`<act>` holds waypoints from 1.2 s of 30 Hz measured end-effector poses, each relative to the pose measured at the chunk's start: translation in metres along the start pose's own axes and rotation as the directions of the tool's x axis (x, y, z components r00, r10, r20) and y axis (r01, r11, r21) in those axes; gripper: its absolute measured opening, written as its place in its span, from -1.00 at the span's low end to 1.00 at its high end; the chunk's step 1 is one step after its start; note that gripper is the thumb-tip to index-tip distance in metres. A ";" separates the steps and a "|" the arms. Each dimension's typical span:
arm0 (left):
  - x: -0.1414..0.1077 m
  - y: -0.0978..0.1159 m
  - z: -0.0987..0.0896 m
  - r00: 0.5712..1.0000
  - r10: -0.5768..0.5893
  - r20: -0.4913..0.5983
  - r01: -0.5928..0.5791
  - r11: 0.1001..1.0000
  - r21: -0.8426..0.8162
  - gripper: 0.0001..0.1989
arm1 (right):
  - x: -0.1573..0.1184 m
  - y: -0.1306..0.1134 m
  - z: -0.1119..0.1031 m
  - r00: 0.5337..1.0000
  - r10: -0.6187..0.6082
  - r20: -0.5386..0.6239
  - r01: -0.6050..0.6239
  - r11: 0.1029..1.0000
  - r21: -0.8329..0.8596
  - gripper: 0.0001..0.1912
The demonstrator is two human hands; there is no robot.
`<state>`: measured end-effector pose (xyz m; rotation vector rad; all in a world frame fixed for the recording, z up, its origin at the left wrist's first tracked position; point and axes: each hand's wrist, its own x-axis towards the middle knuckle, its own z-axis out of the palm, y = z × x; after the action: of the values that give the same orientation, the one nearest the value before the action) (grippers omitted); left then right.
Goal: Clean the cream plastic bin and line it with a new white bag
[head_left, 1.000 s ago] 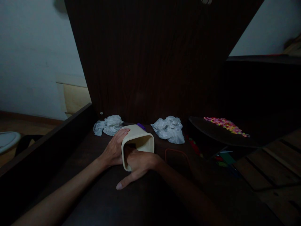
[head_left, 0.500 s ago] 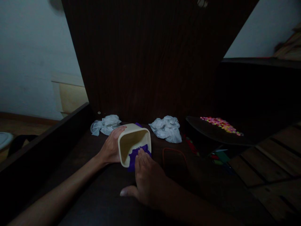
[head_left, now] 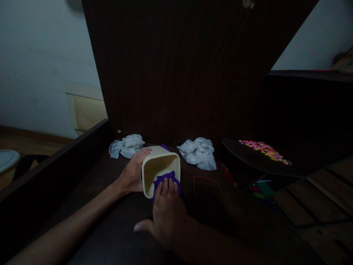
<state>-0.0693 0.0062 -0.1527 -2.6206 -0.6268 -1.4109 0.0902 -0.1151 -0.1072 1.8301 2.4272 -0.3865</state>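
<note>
A cream plastic container (head_left: pixel 161 162) lies tilted on the dark wooden surface, its mouth facing me. My left hand (head_left: pixel 134 173) is closed around its left side. Over the lower right rim and into the mouth runs a purple cloth (head_left: pixel 165 179), thin and crumpled; another bit of purple shows behind the container. My right hand (head_left: pixel 168 209) lies on this cloth at the rim with its fingers stretched forward and slightly spread, the thumb sticking out to the left. The fingertips reach just inside the mouth.
Crumpled whitish plastic bags sit behind the container, one at the left (head_left: pixel 128 145) and one at the right (head_left: pixel 198 152). A reddish-brown rounded frame (head_left: pixel 206 177) lies to the right. Small colourful pieces (head_left: pixel 264 150) rest on a dark panel. A raised wooden edge (head_left: pixel 55 158) runs along the left.
My right hand has shifted slightly left, and its fingers are more spread on the purple cloth. The whole view has moved a little; my left hand keeps its hold on the container.
</note>
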 end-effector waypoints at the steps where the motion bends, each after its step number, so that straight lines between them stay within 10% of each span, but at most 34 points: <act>1: 0.000 0.000 0.000 1.000 0.003 -0.007 -0.003 1.000 -0.013 0.10 | 0.001 0.003 -0.003 1.000 -0.019 0.018 0.019 1.000 -0.009 0.36; 14: -0.001 0.005 0.001 0.997 0.077 -0.011 -0.077 0.996 -0.040 0.05 | 0.051 0.021 -0.054 0.875 -0.275 0.399 0.303 0.953 -0.008 0.43; 20: -0.003 0.008 0.002 0.998 0.063 -0.017 -0.064 0.996 -0.063 0.11 | 0.075 0.021 -0.055 0.744 -0.318 0.587 0.362 0.931 0.046 0.22; 36: -0.009 0.008 0.005 0.998 0.064 0.011 -0.064 0.998 -0.029 0.02 | 0.050 0.028 -0.050 0.806 -0.510 0.301 0.388 0.838 0.382 0.28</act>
<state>-0.0663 -0.0018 -0.1620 -2.6481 -0.5227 -1.3976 0.1070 -0.0493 -0.0739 1.0539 2.5783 -1.1039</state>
